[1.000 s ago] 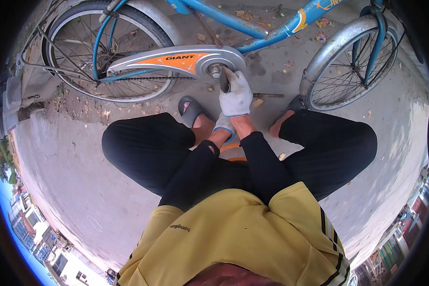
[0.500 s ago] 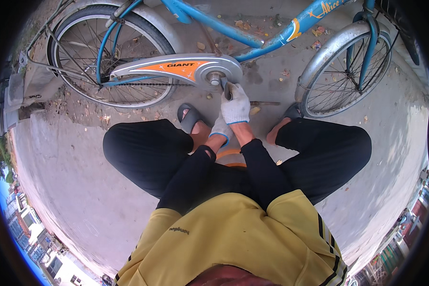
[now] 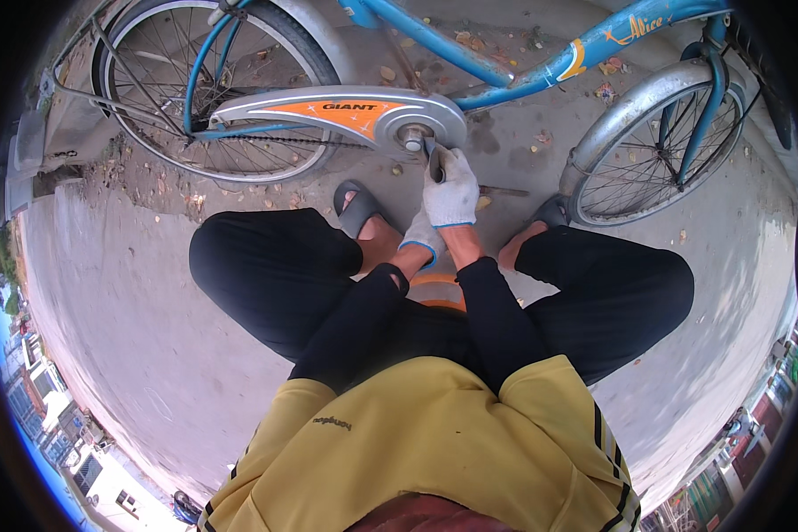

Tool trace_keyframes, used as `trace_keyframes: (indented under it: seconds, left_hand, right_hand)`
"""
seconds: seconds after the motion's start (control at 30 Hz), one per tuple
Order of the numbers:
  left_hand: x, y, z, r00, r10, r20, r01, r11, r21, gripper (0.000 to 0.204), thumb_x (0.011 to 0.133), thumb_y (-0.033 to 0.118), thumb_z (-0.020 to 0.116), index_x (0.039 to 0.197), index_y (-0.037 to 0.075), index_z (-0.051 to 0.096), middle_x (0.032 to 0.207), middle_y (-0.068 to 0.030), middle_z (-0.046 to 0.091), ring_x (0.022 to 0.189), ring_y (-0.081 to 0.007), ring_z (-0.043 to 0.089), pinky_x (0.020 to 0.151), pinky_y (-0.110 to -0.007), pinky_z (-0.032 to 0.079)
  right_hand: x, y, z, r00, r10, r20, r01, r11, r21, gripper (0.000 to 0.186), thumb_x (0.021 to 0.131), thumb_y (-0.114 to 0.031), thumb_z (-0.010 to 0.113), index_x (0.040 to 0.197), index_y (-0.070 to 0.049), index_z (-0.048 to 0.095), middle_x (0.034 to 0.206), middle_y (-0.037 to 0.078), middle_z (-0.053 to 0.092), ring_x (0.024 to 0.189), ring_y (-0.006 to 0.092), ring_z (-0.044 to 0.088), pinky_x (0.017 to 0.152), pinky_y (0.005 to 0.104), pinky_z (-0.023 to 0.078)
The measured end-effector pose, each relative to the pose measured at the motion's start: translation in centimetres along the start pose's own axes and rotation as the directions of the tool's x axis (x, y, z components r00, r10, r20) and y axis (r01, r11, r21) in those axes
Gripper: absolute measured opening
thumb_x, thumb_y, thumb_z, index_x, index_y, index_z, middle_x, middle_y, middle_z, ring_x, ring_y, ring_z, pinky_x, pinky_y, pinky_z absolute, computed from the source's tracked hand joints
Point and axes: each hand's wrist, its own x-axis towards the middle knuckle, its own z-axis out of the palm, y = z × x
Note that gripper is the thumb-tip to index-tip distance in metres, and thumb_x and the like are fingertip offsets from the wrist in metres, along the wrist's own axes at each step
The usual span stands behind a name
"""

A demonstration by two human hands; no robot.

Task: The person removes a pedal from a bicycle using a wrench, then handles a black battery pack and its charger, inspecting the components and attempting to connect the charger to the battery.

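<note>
By the chain cover [image 3: 330,115], your right hand [image 3: 450,186] grips a dark piece [image 3: 431,152]; slack fingers could drop it. Your left hand [image 3: 424,232]: grip unclear.

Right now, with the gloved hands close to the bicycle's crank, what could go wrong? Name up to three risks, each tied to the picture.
If the white-gloved right hand loosens its grip, the dark grey piece, seemingly metal, may slip and knock the silver round axle end. Dropped, it could hit the grey open-toed sandal. The thin brown rod might roll underfoot.
</note>
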Motion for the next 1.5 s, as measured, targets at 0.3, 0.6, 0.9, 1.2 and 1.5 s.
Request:
trace_keyframes:
  seconds: [0.3, 0.6, 0.9, 1.2, 1.5]
  left_hand:
    - [0.0, 0.3, 0.0, 0.996, -0.029, 0.087, 0.028, 1.0, 0.013, 0.041, 0.102, 0.037, 0.055, 0.134, 0.014, 0.066, 0.136, -0.0218, 0.067, 0.127, -0.0454, 0.059, 0.104, -0.049, 0.049]
    - [0.0, 2.2, -0.4, 0.977, -0.211, 0.038, 0.214, 0.956, -0.201, 0.051, 0.097, 0.028, 0.059, 0.133, -0.007, 0.053, 0.126, -0.0342, 0.067, 0.121, -0.0496, 0.063, 0.1, -0.05, 0.051]
    - [-2.7, 5.4, -3.5, 0.938, -0.346, -0.031, 0.315, 0.885, -0.342, 0.042, 0.094, 0.021, 0.06, 0.124, -0.009, 0.056, 0.116, -0.0364, 0.069, 0.111, -0.051, 0.067, 0.094, -0.053, 0.053]
    - [-1.7, 4.4, -3.0, 0.96, -0.281, -0.016, 0.256, 0.896, -0.362, 0.038, 0.094, 0.019, 0.059, 0.121, -0.008, 0.059, 0.113, -0.0348, 0.07, 0.11, -0.0506, 0.068, 0.093, -0.052, 0.054]
    - [-1.6, 3.7, -2.1, 0.976, -0.215, -0.037, 0.194, 0.933, -0.303, 0.039, 0.093, 0.019, 0.059, 0.121, -0.008, 0.059, 0.111, -0.0341, 0.071, 0.107, -0.049, 0.07, 0.092, -0.052, 0.055]
  right_hand:
    - [1.2, -3.0, -1.2, 0.993, -0.082, 0.085, 0.099, 0.969, -0.227, 0.046, 0.081, -0.003, 0.071, 0.125, -0.015, 0.073, 0.094, 0.012, 0.062, 0.092, 0.0366, 0.066, 0.079, 0.045, 0.054]
    - [5.5, -7.1, -2.7, 0.776, -0.185, 0.603, 0.549, 0.668, -0.502, 0.039, 0.083, -0.008, 0.066, 0.12, -0.019, 0.074, 0.104, 0.009, 0.067, 0.104, 0.0336, 0.068, 0.081, 0.049, 0.061]
    - [9.7, -7.7, -2.5, 0.467, -0.302, 0.831, 0.862, 0.364, -0.352, 0.017, 0.093, -0.016, 0.061, 0.101, -0.005, 0.072, 0.095, 0.02, 0.069, 0.09, 0.0397, 0.071, 0.075, 0.0516, 0.059]
    - [10.8, -8.8, -1.6, 0.364, -0.269, 0.892, 0.919, 0.26, -0.297, 0.018, 0.091, -0.011, 0.061, 0.104, -0.005, 0.072, 0.094, 0.019, 0.07, 0.089, 0.0378, 0.071, 0.071, 0.0501, 0.059]
    - [10.6, -10.4, -3.3, 0.369, -0.21, 0.905, 0.92, 0.223, -0.323, 0.016, 0.087, -0.014, 0.064, 0.093, -0.003, 0.073, 0.099, 0.014, 0.072, 0.094, 0.0375, 0.07, 0.078, 0.0497, 0.059]
